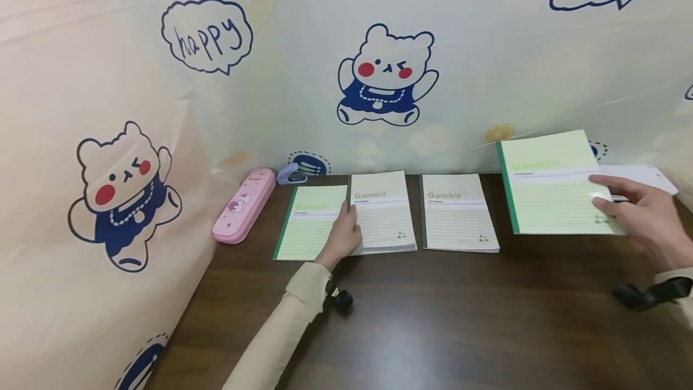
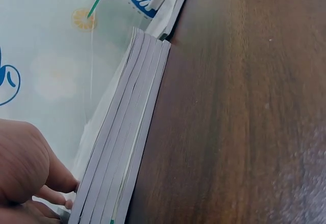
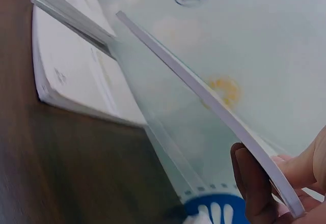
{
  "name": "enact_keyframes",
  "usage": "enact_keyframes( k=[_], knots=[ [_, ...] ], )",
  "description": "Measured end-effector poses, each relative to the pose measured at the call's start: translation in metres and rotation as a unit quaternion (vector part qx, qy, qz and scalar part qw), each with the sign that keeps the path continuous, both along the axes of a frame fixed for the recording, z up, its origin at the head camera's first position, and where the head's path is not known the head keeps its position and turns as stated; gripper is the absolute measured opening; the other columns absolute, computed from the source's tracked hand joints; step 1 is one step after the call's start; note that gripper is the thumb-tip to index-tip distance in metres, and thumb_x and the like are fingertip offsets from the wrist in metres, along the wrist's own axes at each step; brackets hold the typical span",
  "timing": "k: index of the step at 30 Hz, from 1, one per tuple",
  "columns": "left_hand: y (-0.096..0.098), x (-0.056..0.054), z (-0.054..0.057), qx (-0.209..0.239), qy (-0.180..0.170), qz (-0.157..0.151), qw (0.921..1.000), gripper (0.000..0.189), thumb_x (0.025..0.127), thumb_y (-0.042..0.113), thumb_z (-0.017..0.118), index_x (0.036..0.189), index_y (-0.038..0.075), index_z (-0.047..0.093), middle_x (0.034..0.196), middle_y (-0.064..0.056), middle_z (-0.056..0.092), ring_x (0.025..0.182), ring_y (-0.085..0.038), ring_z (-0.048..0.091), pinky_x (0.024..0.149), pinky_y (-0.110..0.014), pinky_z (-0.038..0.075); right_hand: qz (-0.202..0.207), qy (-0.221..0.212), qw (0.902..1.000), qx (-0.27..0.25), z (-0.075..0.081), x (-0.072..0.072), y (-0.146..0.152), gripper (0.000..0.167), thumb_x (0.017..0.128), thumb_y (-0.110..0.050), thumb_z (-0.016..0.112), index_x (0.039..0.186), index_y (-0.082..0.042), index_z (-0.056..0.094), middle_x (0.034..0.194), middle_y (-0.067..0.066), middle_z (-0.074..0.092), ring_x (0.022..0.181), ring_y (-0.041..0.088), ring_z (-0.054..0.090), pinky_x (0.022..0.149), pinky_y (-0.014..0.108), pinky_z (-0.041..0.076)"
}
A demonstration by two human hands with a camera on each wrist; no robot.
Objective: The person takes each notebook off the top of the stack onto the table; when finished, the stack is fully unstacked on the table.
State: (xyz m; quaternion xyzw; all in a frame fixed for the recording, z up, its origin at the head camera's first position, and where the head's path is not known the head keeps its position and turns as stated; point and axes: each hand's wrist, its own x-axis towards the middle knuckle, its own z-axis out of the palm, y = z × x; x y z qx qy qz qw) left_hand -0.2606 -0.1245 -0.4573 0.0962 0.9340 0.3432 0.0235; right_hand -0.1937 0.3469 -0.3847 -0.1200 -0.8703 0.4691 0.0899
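Note:
My right hand [image 1: 646, 215] grips a green-spined notebook [image 1: 552, 182] by its right edge, thumb on the cover. In the right wrist view this notebook [image 3: 198, 89] is seen edge-on, raised off the table, with fingers [image 3: 254, 183] behind it. My left hand [image 1: 341, 236] has its fingers curled at the left edge of a stack of grey-spined notebooks [image 1: 381, 212]. The left wrist view shows the stack's layered page edges [image 2: 122, 132] beside the fingertips [image 2: 63, 175]. Partly under the left hand lies another green-spined notebook [image 1: 308, 227]. A grey-spined notebook [image 1: 457, 212] lies right of the stack.
A pink pencil case [image 1: 245, 204] and a small blue-lilac stapler-like item [image 1: 291, 173] sit at the back left. Behind the right hand is a white flat object [image 1: 641, 178]. A printed cloth [image 1: 303, 77] hangs along the back of the dark wooden table [image 1: 433, 318].

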Motion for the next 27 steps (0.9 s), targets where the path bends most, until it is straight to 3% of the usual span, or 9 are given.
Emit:
enact_keyframes(
  k=[4, 7, 11, 15, 18, 20, 22, 25, 27],
  knots=[
    [-0.004, 0.0, -0.001, -0.003, 0.003, 0.01, 0.9999, 0.054, 0.095, -0.004, 0.042, 0.145, -0.014, 0.026, 0.157, -0.033, 0.01, 0.146, -0.04, 0.018, 0.116, -0.046, 0.029, -0.017, -0.005, 0.9997, 0.018, 0.001, -0.002, 0.008, 0.05, 0.098, -0.021, 0.053, 0.147, -0.022, 0.042, 0.101, -0.026, 0.039, 0.063, -0.003, 0.044, 0.046, 0.022, 0.039],
    [-0.007, 0.0, -0.003, -0.002, 0.006, 0.015, 0.9999, 0.054, 0.094, -0.004, 0.043, 0.145, -0.013, 0.027, 0.157, -0.033, 0.012, 0.146, -0.038, 0.018, 0.116, -0.045, 0.028, -0.013, -0.008, 0.9994, 0.031, -0.004, -0.011, 0.007, 0.05, 0.098, -0.02, 0.054, 0.146, -0.015, 0.043, 0.099, -0.023, 0.041, 0.078, -0.005, 0.043, 0.057, 0.015, 0.045],
    [-0.01, 0.0, -0.007, 0.004, 0.002, 0.023, 0.9997, 0.055, 0.094, -0.004, 0.045, 0.146, -0.011, 0.027, 0.157, -0.03, 0.013, 0.147, -0.036, 0.018, 0.117, -0.045, 0.027, 0.013, -0.048, 0.9983, 0.03, -0.021, -0.023, 0.004, 0.051, 0.097, -0.022, 0.056, 0.144, -0.009, 0.045, 0.109, -0.006, 0.049, 0.074, 0.0, 0.046, 0.054, 0.02, 0.047],
    [-0.012, 0.002, -0.008, 0.003, -0.005, 0.035, 0.9994, 0.056, 0.095, -0.002, 0.046, 0.147, -0.009, 0.027, 0.158, -0.028, 0.014, 0.147, -0.034, 0.018, 0.117, -0.044, 0.026, 0.033, -0.108, 0.9927, 0.044, -0.044, -0.031, 0.001, 0.054, 0.096, -0.029, 0.056, 0.144, -0.005, 0.044, 0.136, 0.024, 0.045, 0.085, 0.018, 0.052, 0.055, 0.026, 0.044],
    [-0.012, 0.002, -0.008, 0.003, -0.003, 0.036, 0.9993, 0.056, 0.095, -0.002, 0.046, 0.147, -0.008, 0.028, 0.159, -0.027, 0.015, 0.148, -0.034, 0.018, 0.118, -0.043, 0.025, 0.048, -0.111, 0.9894, 0.081, -0.058, -0.032, 0.0, 0.054, 0.096, -0.028, 0.055, 0.142, -0.002, 0.045, 0.142, 0.035, 0.038, 0.106, 0.039, 0.043, 0.072, 0.035, 0.043],
    [-0.011, 0.001, -0.007, 0.005, -0.001, 0.034, 0.9994, 0.056, 0.095, -0.001, 0.046, 0.148, -0.007, 0.028, 0.159, -0.027, 0.014, 0.148, -0.034, 0.018, 0.118, -0.043, 0.025, 0.06, -0.089, 0.9872, 0.117, -0.064, -0.032, -0.001, 0.051, 0.095, -0.023, 0.055, 0.138, 0.002, 0.048, 0.134, 0.038, 0.043, 0.108, 0.046, 0.039, 0.082, 0.045, 0.039],
    [-0.011, 0.001, -0.005, 0.008, -0.001, 0.032, 0.9995, 0.057, 0.094, -0.001, 0.046, 0.148, -0.007, 0.028, 0.159, -0.026, 0.014, 0.148, -0.035, 0.018, 0.118, -0.043, 0.025, 0.074, -0.056, 0.9826, 0.161, -0.067, -0.033, -0.002, 0.045, 0.093, -0.017, 0.055, 0.132, 0.006, 0.053, 0.122, 0.038, 0.052, 0.101, 0.046, 0.043, 0.082, 0.054, 0.033],
    [-0.011, 0.001, -0.002, 0.008, -0.006, 0.033, 0.9994, 0.057, 0.094, -0.001, 0.047, 0.148, -0.006, 0.029, 0.159, -0.026, 0.015, 0.147, -0.035, 0.019, 0.118, -0.044, 0.026, 0.082, -0.017, 0.9733, 0.214, -0.069, -0.034, -0.007, 0.039, 0.089, -0.012, 0.058, 0.12, 0.01, 0.059, 0.1, 0.035, 0.061, 0.087, 0.041, 0.048, 0.077, 0.051, 0.034],
    [-0.012, 0.0, 0.0, 0.009, -0.011, 0.035, 0.9993, 0.057, 0.094, -0.001, 0.049, 0.147, -0.006, 0.031, 0.159, -0.024, 0.017, 0.147, -0.035, 0.021, 0.117, -0.044, 0.027, 0.077, 0.011, 0.9691, 0.234, -0.069, -0.033, -0.013, 0.036, 0.086, -0.01, 0.061, 0.114, 0.013, 0.061, 0.096, 0.036, 0.062, 0.086, 0.044, 0.05, 0.076, 0.051, 0.035]
  ],
)
